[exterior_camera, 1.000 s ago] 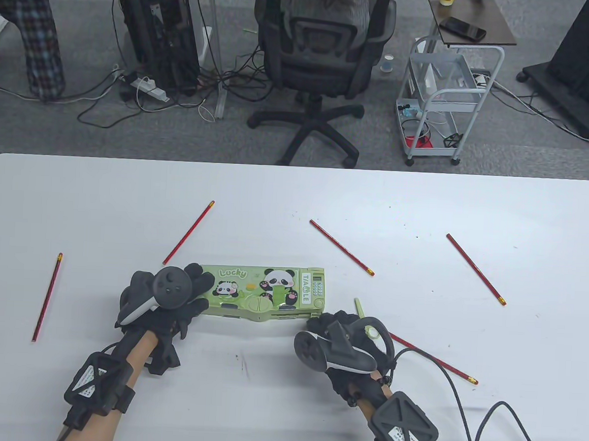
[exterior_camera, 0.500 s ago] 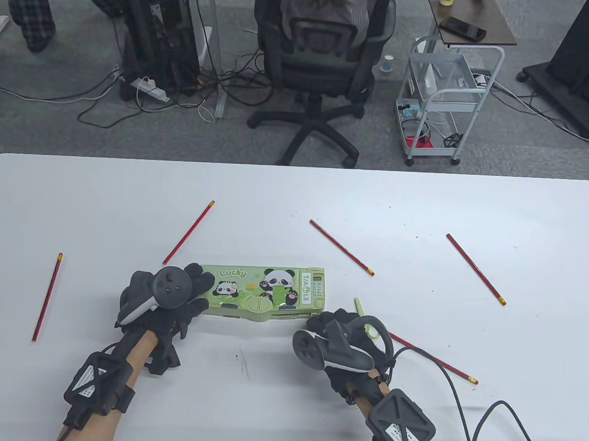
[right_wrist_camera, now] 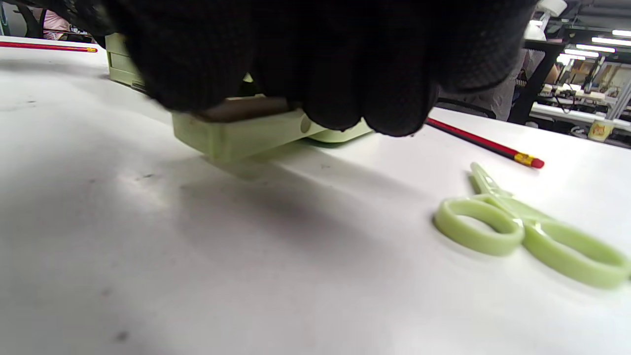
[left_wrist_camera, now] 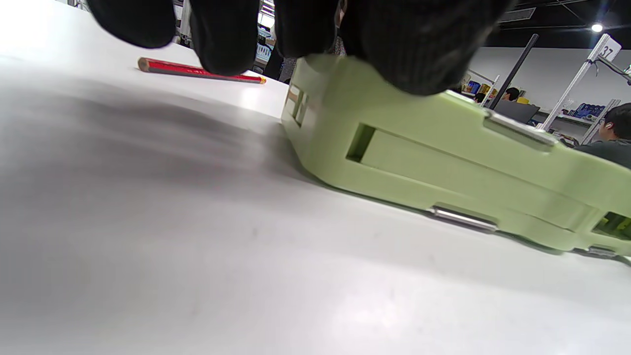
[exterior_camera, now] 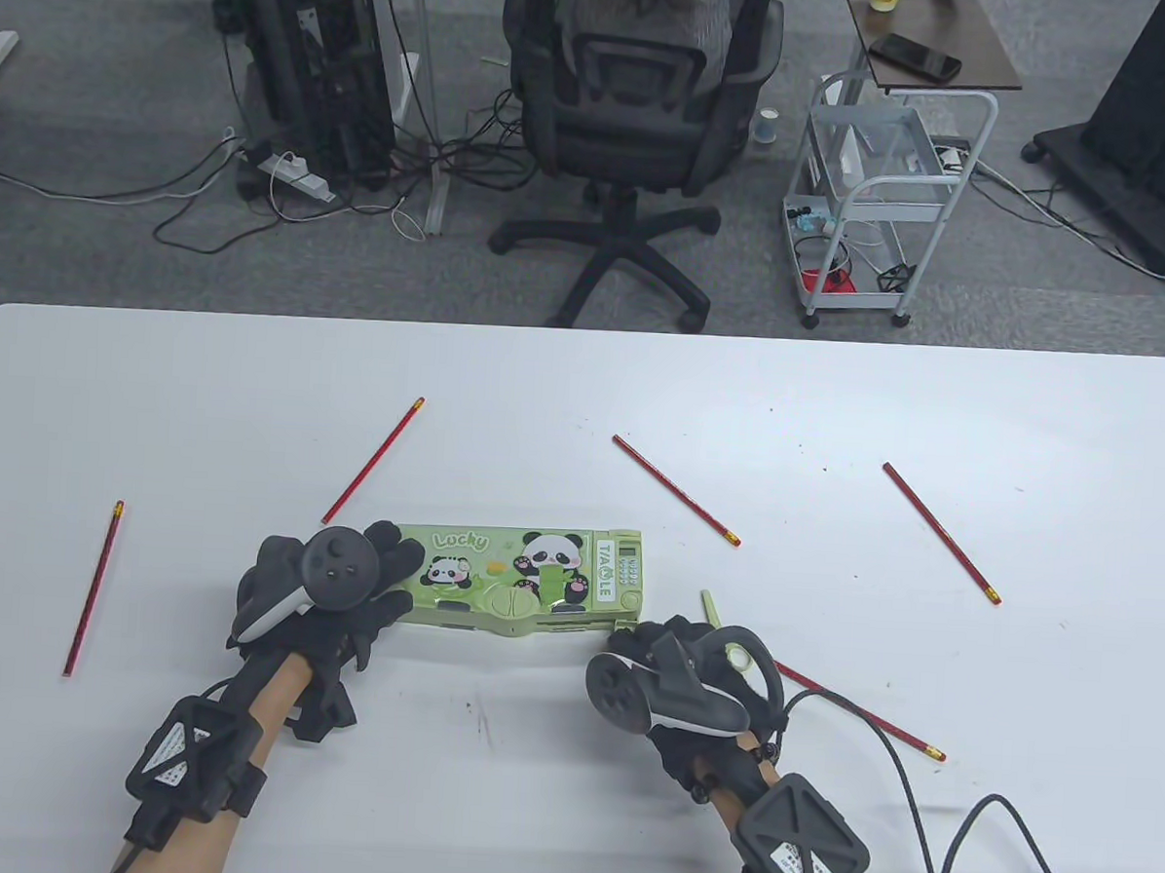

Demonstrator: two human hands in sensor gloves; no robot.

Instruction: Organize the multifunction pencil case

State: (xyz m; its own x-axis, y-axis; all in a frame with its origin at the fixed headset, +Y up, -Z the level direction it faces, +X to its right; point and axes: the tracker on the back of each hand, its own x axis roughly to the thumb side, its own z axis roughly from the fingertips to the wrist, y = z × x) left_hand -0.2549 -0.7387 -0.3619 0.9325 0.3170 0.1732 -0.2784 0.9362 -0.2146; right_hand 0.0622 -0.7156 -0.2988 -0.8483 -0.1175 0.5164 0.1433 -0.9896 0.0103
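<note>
A green panda-print pencil case (exterior_camera: 526,582) lies closed near the table's front edge. My left hand (exterior_camera: 390,575) grips its left end, fingers over the lid and thumb on the near side; the left wrist view shows those fingers (left_wrist_camera: 227,34) draped on the case (left_wrist_camera: 443,162). My right hand (exterior_camera: 642,645) sits at the case's right front corner, fingertips (right_wrist_camera: 345,93) curled onto a small green slide-out part (right_wrist_camera: 236,133). Green scissors (right_wrist_camera: 527,236) lie just right of that hand, mostly hidden under it in the table view.
Several red pencils lie scattered on the white table (exterior_camera: 585,388): one far left (exterior_camera: 94,587), one behind the case (exterior_camera: 373,460), one at centre (exterior_camera: 675,489), one at right (exterior_camera: 940,531), one beside my right wrist (exterior_camera: 861,710). The glove cable (exterior_camera: 952,836) trails at right.
My right hand has shifted very slightly at the case's corner. The case, the left hand and the pencils have not moved.
</note>
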